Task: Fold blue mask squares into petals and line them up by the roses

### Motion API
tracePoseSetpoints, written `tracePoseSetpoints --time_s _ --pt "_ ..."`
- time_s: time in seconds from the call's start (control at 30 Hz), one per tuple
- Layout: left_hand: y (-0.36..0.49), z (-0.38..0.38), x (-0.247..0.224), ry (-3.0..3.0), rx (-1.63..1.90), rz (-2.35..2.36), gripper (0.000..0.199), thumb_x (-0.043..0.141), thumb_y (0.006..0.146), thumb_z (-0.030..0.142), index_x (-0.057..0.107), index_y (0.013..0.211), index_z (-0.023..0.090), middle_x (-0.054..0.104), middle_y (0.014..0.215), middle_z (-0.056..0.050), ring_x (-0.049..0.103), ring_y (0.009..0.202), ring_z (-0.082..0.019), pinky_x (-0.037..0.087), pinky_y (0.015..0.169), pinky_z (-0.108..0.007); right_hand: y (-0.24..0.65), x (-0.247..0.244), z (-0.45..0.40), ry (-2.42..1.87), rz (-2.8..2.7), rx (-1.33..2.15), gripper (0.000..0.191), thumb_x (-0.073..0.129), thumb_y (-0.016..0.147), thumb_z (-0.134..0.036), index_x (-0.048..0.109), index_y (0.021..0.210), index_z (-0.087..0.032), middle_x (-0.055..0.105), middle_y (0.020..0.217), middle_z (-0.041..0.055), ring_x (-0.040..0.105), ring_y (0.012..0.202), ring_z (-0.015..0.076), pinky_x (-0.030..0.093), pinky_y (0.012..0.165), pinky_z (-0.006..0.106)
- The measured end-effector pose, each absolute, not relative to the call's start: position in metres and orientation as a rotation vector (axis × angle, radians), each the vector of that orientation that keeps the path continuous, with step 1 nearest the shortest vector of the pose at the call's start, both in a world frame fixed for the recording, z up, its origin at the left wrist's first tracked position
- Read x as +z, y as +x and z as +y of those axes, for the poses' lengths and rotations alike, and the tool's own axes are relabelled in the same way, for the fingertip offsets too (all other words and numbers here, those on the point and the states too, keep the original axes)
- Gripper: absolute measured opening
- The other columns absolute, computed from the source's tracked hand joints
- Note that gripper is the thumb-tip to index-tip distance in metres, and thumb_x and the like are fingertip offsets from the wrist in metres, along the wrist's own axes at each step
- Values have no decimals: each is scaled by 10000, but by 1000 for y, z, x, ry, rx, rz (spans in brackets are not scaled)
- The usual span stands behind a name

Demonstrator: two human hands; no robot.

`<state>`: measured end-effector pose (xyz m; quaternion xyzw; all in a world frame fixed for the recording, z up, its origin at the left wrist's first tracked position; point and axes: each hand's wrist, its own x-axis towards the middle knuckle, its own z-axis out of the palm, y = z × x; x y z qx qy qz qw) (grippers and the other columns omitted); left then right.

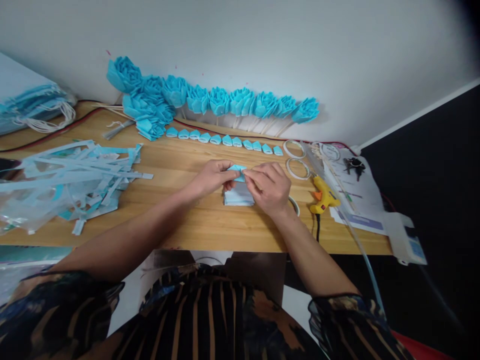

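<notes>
Between thumb and fingers my left hand [214, 177] holds a small folded blue piece [236, 170], which looks like fabric or paper. My right hand [269, 186] pinches the same piece at its right end, fingertips pressed together. Below both hands lies a stack of pale blue rectangular sheets [240, 196], partly covered by them. Farther back, a row of folded blue petals [215, 139] runs across the table. Behind that row, several blue flowers [219, 101] on sticks lean against the wall.
A heap of pale strips and clear plastic [86, 172] covers the table's left side. Rolls of tape [298, 169], a yellow glue gun [324, 197], papers [360, 200] and keys [354, 166] lie on the right. White cords [56, 117] sit at the back left.
</notes>
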<state>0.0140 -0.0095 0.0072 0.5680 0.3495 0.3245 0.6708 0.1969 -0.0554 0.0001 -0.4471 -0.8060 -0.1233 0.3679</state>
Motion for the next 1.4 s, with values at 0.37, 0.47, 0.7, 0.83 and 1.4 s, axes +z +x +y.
tracePoseSetpoints --time_s 0.37,0.47,0.7,0.83,1.4 --pt "13 -5 5 1122 744 714 131 584 819 149 591 689 134 618 574 -5 541 493 -80 434 528 -206 197 6 -56 -1103 -2196 -353 257 546 891 -163 719 1052 -262 725 944 48 612 872 209 493 771 374" --pt "12 -3 5 1104 777 785 157 563 832 152 574 676 139 617 566 -7 539 485 -79 421 517 -201 196 13 -60 -1167 -2300 -343 315 523 894 -176 698 1145 -248 717 1008 72 603 930 237 485 788 402" --pt "12 -5 10 1355 709 811 185 590 828 203 576 651 148 596 544 6 522 495 -81 410 524 -201 208 45 -57 -1289 -2094 152 342 543 911 -260 660 1230 -291 692 1151 54 619 1052 238 474 944 441" --pt "13 -6 8 1494 664 801 131 627 792 231 626 691 147 574 560 24 512 518 -83 397 528 -202 205 47 -51 -1317 -2079 590 416 625 853 -297 643 1268 -274 719 971 17 648 866 186 506 850 367" --pt "15 -13 9 1473 783 808 220 671 736 366 598 734 159 514 640 40 434 583 -80 354 574 -221 193 14 -51 -1184 -1474 997 369 622 850 -377 682 1196 -265 700 1037 27 623 949 172 504 844 328"
